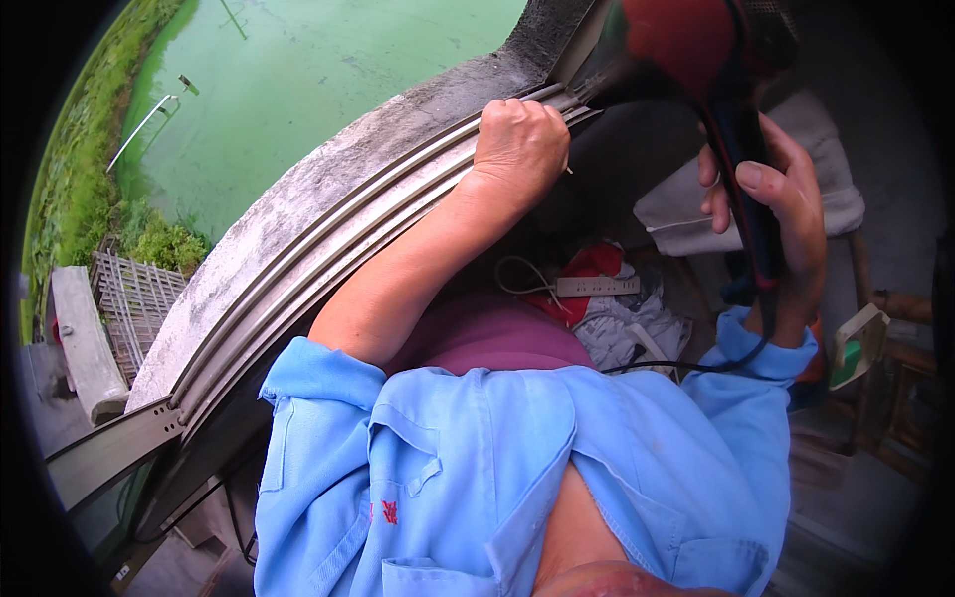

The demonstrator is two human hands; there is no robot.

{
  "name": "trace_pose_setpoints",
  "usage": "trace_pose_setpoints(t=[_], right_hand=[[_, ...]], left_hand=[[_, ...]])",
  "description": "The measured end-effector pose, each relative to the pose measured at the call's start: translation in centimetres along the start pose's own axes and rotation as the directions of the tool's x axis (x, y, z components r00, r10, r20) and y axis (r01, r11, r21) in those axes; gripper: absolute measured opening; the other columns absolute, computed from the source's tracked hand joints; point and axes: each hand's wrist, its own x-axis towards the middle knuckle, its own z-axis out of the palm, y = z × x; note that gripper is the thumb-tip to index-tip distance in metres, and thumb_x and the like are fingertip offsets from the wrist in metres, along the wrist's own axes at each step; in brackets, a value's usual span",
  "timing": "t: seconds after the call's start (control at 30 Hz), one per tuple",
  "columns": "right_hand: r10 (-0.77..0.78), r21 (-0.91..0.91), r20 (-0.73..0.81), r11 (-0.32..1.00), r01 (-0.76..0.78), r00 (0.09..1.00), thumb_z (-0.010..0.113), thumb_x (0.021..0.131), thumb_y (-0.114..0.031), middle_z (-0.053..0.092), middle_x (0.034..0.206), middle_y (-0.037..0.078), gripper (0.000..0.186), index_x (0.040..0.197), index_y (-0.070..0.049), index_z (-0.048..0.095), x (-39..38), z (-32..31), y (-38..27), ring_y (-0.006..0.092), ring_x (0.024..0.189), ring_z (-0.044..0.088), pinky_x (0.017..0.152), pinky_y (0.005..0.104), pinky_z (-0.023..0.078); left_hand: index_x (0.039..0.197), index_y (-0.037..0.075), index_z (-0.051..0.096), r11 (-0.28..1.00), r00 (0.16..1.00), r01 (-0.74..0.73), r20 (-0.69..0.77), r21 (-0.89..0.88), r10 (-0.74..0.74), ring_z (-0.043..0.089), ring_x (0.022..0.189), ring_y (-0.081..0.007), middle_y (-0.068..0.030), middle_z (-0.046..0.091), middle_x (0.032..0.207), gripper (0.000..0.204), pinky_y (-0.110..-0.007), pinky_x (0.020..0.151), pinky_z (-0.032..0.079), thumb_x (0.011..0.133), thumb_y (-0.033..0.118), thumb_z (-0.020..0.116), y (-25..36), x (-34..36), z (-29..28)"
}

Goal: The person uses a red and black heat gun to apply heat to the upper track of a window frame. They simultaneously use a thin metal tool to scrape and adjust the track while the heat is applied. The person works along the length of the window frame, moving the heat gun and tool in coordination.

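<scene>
My right hand [791, 194] grips the dark handle of a red and black hair dryer [686, 45] at the upper right. Its dark nozzle points left, toward the end of the metal window track [348, 219]. From the bottom of the handle a black cord [721, 366] runs down across my right sleeve. On the track, close to the nozzle, rests my left hand [519, 139], closed in a fist. A thin pale tip sticks out beside that fist; what the fingers hold is hidden.
Beyond the track lies a concrete ledge [254, 224], with green water [348, 60] outside. A white power strip [597, 287] sits on a pile of clothes [637, 323]. Behind the dryer stands a seat with a light cover [696, 224]. A green and white object [858, 348] is at the right.
</scene>
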Motion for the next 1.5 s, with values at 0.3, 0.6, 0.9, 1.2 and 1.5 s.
trace_pose_setpoints(t=[0.3, 0.6, 0.9, 1.2, 1.5], right_hand=[[0.04, 0.011, 0.01, 0.999, -0.04, 0.999, 0.06, 0.075, -0.025, 0.059, 0.082, 0.013, 0.05, 0.109, 0.01, 0.051, -0.3, 0.3, 0.0, 0.0135, 0.055, 0.056, 0.057, 0.0241, 0.047], [0.029, -0.025, 0.002, 0.999, -0.029, 1.0, 0.06, 0.074, -0.026, 0.059, 0.082, 0.013, 0.05, 0.108, 0.01, 0.051, 0.5, 0.2, 0.0, 0.0137, 0.055, 0.056, 0.058, 0.0245, 0.048], [0.061, -0.014, 0.003, 0.998, -0.061, 0.998, 0.06, 0.073, -0.026, 0.059, 0.082, 0.013, 0.052, 0.11, 0.01, 0.051, -0.2, -0.7, 0.5, 0.0136, 0.055, 0.056, 0.058, 0.0247, 0.048], [0.06, 0.03, 0.014, 0.998, -0.06, 0.998, 0.06, 0.073, -0.023, 0.059, 0.081, 0.014, 0.052, 0.111, 0.01, 0.05, 0.6, -1.2, 1.0, 0.0134, 0.055, 0.056, 0.057, 0.0246, 0.048], [0.088, 0.07, 0.098, 0.993, -0.095, 0.991, 0.06, 0.07, -0.024, 0.059, 0.081, 0.014, 0.056, 0.113, 0.011, 0.049, 2.2, -0.2, 0.9, 0.0134, 0.055, 0.056, 0.054, 0.0251, 0.048]], left_hand=[[0.064, 0.009, 0.055, 0.984, 0.997, 0.06, -0.04, -0.169, -0.068, 0.061, 0.064, -0.0229, -0.0079, 0.059, 0.063, 0.008, -0.035, 0.059, 0.045, 0.069, 0.013, 0.059, -2.5, -3.5, -2.4], [0.066, 0.01, 0.056, 0.984, 0.992, 0.06, -0.104, -0.165, -0.078, 0.061, 0.067, -0.0247, -0.0082, 0.06, 0.066, 0.01, -0.037, 0.062, 0.047, 0.075, 0.015, 0.057, -0.5, 1.0, 1.4], [0.063, 0.011, 0.06, 0.979, 0.995, 0.062, 0.093, -0.193, -0.045, 0.062, 0.068, -0.0271, -0.0092, 0.061, 0.064, 0.013, -0.038, 0.063, 0.048, 0.074, 0.017, 0.058, -3.6, 0.2, -2.4], [0.061, 0.009, 0.054, 0.972, 0.956, 0.101, 0.291, -0.211, -0.036, 0.06, 0.066, -0.0262, -0.0078, 0.057, 0.061, 0.013, -0.038, 0.061, 0.047, 0.07, 0.014, 0.062, -5.6, -4.7, -10.0], [0.061, 0.012, 0.054, 0.982, 0.989, 0.047, 0.147, -0.184, -0.019, 0.059, 0.064, -0.0241, -0.0053, 0.057, 0.062, 0.01, -0.036, 0.06, 0.047, 0.065, 0.011, 0.064, -3.1, -3.2, -5.1]])
